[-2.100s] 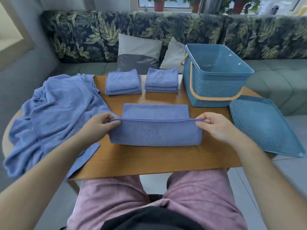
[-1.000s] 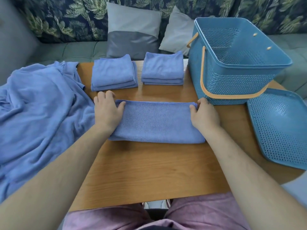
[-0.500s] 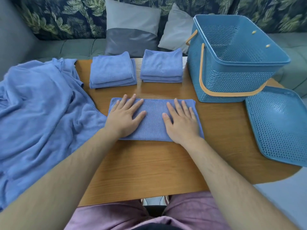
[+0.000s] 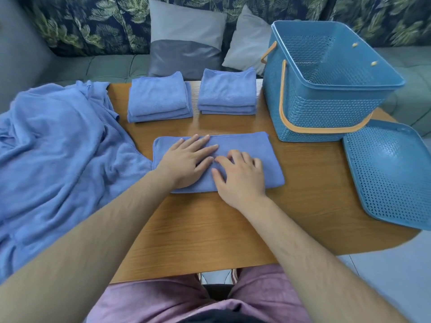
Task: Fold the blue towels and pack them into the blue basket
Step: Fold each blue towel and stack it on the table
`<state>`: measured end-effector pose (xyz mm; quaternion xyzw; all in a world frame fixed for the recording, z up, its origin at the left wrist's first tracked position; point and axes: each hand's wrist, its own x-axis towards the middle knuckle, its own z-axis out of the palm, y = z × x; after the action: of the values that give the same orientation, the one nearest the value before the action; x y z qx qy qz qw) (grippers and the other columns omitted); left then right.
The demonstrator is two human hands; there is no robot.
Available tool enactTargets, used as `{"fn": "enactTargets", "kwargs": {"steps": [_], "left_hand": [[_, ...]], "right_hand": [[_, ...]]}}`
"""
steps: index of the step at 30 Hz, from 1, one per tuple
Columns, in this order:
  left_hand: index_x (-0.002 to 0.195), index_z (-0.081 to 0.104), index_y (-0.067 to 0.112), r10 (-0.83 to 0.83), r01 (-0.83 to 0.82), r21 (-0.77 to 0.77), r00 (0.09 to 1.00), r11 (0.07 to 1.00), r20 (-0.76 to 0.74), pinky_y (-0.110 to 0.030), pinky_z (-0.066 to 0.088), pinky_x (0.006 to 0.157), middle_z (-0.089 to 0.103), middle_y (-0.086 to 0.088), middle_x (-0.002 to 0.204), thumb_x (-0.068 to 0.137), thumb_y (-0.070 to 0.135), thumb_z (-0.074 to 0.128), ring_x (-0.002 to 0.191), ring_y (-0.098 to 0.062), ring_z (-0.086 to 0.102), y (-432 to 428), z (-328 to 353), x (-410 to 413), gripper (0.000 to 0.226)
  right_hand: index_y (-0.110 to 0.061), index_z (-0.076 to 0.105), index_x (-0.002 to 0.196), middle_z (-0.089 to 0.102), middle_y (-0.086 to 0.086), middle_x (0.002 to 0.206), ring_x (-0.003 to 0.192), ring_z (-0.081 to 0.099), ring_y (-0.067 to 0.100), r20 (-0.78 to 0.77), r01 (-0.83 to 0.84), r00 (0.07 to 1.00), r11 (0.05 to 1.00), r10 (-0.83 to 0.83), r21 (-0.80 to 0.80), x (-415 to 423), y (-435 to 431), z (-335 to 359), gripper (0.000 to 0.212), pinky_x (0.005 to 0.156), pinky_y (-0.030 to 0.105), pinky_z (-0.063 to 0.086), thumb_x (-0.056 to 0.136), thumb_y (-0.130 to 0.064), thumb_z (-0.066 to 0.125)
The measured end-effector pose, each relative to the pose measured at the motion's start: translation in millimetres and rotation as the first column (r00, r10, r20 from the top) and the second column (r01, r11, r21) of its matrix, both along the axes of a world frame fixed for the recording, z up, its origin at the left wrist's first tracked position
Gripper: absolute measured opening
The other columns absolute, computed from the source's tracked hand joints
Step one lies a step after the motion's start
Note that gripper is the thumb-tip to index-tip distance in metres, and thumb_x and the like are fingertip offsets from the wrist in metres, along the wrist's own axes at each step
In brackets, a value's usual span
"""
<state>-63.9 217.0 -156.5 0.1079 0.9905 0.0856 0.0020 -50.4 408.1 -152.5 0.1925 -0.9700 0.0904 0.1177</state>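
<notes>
On the wooden bench [image 4: 210,229], near the blue perforated plastic basket [image 4: 326,108], our left hand [image 4: 186,162], fingers straight and spread, and our right hand [image 4: 240,180], fingers loosely bent, press the folded blue cloth towel [image 4: 263,155], probably to flatten its crease.

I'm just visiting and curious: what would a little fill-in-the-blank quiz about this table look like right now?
1. The left hand and right hand rest on a folded ___ on the table.
2. Behind it sit ___ stacks of folded towels.
3. The basket is ___ inside.
4. Its lid lies on the person's ___ side.
Missing words: towel, two, empty, right.
</notes>
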Motion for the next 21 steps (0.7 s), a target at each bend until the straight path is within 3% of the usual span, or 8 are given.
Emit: {"fn": "enactTargets", "kwargs": {"steps": [3, 5, 6, 8, 10, 13, 16, 21], "left_hand": [[0.130, 0.065, 0.033, 0.106, -0.126, -0.113, 0.980, 0.986, -0.166, -0.043, 0.043, 0.091, 0.062, 0.000, 0.130, 0.092, 0.062, 0.025, 0.113, -0.031, 0.056, 4, 6, 14, 0.062], [0.101, 0.072, 0.022, 0.174, -0.212, -0.110, 0.944, 0.971, -0.282, -0.041, 0.043, 0.076, 0.059, -0.003, 0.099, 0.090, 0.059, 0.036, 0.092, -0.031, 0.054, 8, 7, 30, 0.053], [0.092, 0.070, 0.018, 0.213, -0.246, -0.069, 0.925, 0.967, -0.315, -0.041, 0.043, 0.074, 0.055, -0.003, 0.095, 0.090, 0.057, 0.042, 0.090, -0.030, 0.052, 9, 8, 38, 0.048], [0.093, 0.068, 0.019, 0.238, -0.236, 0.048, 0.913, 0.971, -0.332, -0.042, 0.043, 0.079, 0.055, 0.000, 0.105, 0.090, 0.054, 0.049, 0.100, -0.028, 0.051, 10, 7, 53, 0.039], [0.115, 0.068, 0.027, 0.165, -0.128, 0.146, 0.943, 0.981, -0.288, -0.041, 0.041, 0.095, 0.055, 0.006, 0.133, 0.092, 0.053, 0.049, 0.125, -0.022, 0.048, 8, 6, 63, 0.039], [0.149, 0.042, 0.042, 0.083, -0.069, 0.163, 0.993, 0.984, -0.078, -0.037, 0.012, 0.124, 0.025, 0.017, 0.163, 0.096, 0.062, 0.033, 0.153, -0.010, 0.014, 5, -3, 72, 0.057], [0.156, 0.021, 0.047, 0.091, -0.097, 0.162, 0.995, 0.982, 0.043, -0.034, -0.005, 0.125, 0.004, 0.023, 0.166, 0.096, 0.068, 0.022, 0.153, -0.003, -0.006, 3, -10, 73, 0.064], [0.155, 0.028, 0.044, -0.010, -0.006, 0.271, 0.998, 0.963, 0.059, -0.038, 0.001, 0.126, 0.009, 0.023, 0.165, 0.096, 0.067, 0.028, 0.153, -0.003, -0.005, -19, -4, 82, 0.064]], "right_hand": [[-0.031, 0.072, 0.118, 0.064, 0.001, 0.129, 0.125, 0.056, 0.029, 0.025, -0.015, 1.000, 0.999, 0.017, -0.050, -13, 10, -3, 0.036, 0.109, 0.052, 0.034, 0.088, -0.033, 0.052], [-0.031, 0.071, 0.122, 0.059, 0.000, 0.140, 0.138, 0.046, 0.028, 0.066, -0.064, 0.995, 0.995, 0.069, -0.079, -18, 15, -1, 0.037, 0.118, 0.053, 0.023, 0.089, -0.027, 0.054], [-0.032, 0.070, 0.123, 0.056, -0.002, 0.144, 0.142, 0.042, 0.026, 0.089, -0.101, 0.990, 0.989, 0.110, -0.106, -17, 16, 0, 0.037, 0.120, 0.050, 0.019, 0.090, -0.028, 0.054], [-0.036, 0.067, 0.127, 0.051, -0.008, 0.149, 0.147, 0.035, 0.019, 0.135, -0.156, 0.974, 0.973, 0.180, -0.169, -11, 21, 1, 0.038, 0.122, 0.045, 0.015, 0.092, -0.038, 0.051], [-0.041, 0.060, 0.134, 0.043, -0.014, 0.155, 0.151, 0.025, 0.014, 0.194, -0.186, 0.956, 0.966, 0.220, -0.177, -1, 27, -2, 0.046, 0.124, 0.043, 0.011, 0.093, -0.052, 0.043], [-0.045, 0.046, 0.147, 0.027, -0.020, 0.163, 0.155, 0.009, 0.009, 0.274, -0.215, 0.928, 0.963, 0.253, -0.161, 5, 33, -9, 0.058, 0.126, 0.044, 0.005, 0.093, -0.062, 0.031], [-0.044, 0.045, 0.148, 0.025, -0.019, 0.164, 0.156, 0.006, 0.008, 0.262, -0.256, 0.914, 0.942, 0.309, -0.215, 4, 40, -10, 0.051, 0.126, 0.041, 0.006, 0.099, -0.054, 0.041], [-0.036, 0.062, 0.137, 0.040, -0.016, 0.158, 0.154, 0.018, 0.009, 0.186, -0.314, 0.902, 0.888, 0.390, -0.336, 12, 60, -12, 0.038, 0.121, 0.040, 0.025, 0.100, -0.040, 0.054]]}}
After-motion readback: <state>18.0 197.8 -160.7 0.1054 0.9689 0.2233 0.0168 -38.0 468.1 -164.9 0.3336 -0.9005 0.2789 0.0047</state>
